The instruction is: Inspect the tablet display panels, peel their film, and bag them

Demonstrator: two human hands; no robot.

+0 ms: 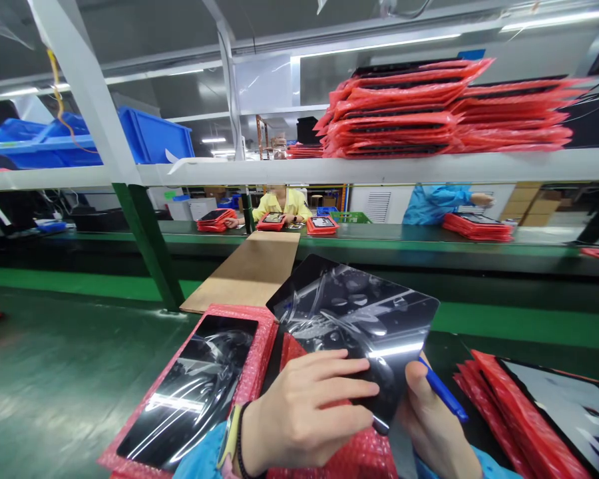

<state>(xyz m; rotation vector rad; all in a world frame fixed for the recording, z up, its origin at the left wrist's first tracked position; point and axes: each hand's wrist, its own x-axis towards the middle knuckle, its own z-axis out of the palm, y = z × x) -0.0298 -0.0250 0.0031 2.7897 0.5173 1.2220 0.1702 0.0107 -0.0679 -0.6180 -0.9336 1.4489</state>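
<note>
A thin black glossy panel with rounded corners and wrinkled clear film is held up tilted in front of me. My left hand lies across its lower part, fingers stretched and spread on the surface. My right hand grips the lower right edge, thumb at the front; its other fingers are hidden behind. A blue pen-like stick juts out beside that thumb. To the left, another film-covered black panel rests on a stack of red bubble-wrap bags. More red bubble wrap lies beneath my hands.
Red bags with a grey-faced panel lie at right. A brown board bridges toward the conveyor. A green post carries a shelf holding red-bagged stacks and blue bins. Two co-workers, yellow and blue sleeves, sit opposite.
</note>
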